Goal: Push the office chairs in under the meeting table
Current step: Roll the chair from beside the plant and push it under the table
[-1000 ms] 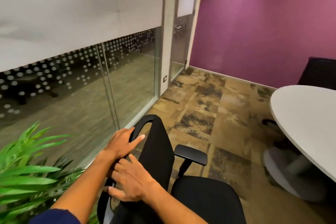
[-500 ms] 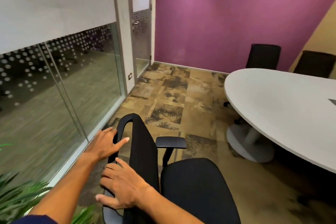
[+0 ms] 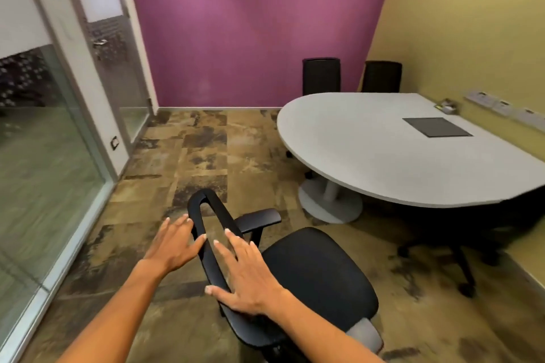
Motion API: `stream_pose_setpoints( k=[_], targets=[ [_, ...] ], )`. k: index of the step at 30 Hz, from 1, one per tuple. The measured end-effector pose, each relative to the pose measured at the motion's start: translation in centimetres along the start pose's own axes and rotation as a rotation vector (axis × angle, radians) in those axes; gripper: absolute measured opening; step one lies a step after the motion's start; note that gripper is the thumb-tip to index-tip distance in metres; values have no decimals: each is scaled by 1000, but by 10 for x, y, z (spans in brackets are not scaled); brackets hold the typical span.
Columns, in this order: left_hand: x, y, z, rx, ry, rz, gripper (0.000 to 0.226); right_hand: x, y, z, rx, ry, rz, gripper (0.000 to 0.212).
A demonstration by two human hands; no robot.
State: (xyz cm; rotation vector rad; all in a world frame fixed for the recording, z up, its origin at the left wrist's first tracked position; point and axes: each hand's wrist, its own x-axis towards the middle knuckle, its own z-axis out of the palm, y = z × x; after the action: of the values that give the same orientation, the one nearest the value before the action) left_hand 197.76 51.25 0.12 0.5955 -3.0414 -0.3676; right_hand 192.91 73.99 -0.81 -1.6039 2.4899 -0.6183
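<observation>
While both hands lie flat, grip released, on chair backrest (image 3: pixel 212 244), left hand (image 3: pixel 174 242), right hand (image 3: pixel 244 277): push evenly, steer seat toward desk (image 3: pixel 368 156) ahead-right.

Soft indoor light, blurred edges, wide-angle distortion

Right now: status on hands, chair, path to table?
Left hand and right hand flat on the chair backrest, fingers straight. Chair not yet under the meeting table. Bare carpet between them.
</observation>
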Motion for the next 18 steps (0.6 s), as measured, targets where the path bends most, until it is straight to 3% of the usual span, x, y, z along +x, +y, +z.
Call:
stream_pose_setpoints(
  k=[4,9,11,15,18],
  targets=[
    [19,55,5,-6,27,163,38,-20,40,-26,-60,-4,232,94],
    [30,128,10,90,33,371,49,-51,77,-54,-76,-30,513,113],
    [34,163,17,111,52,516,53,-73,92,-66,-133,25,623,111],
    [36,205,16,143,86,623,51,-103,112,-75,-296,119,756,107],
    [46,247,24,64,99,739,43,-147,144,-84,-396,228,829,92]
  ],
)
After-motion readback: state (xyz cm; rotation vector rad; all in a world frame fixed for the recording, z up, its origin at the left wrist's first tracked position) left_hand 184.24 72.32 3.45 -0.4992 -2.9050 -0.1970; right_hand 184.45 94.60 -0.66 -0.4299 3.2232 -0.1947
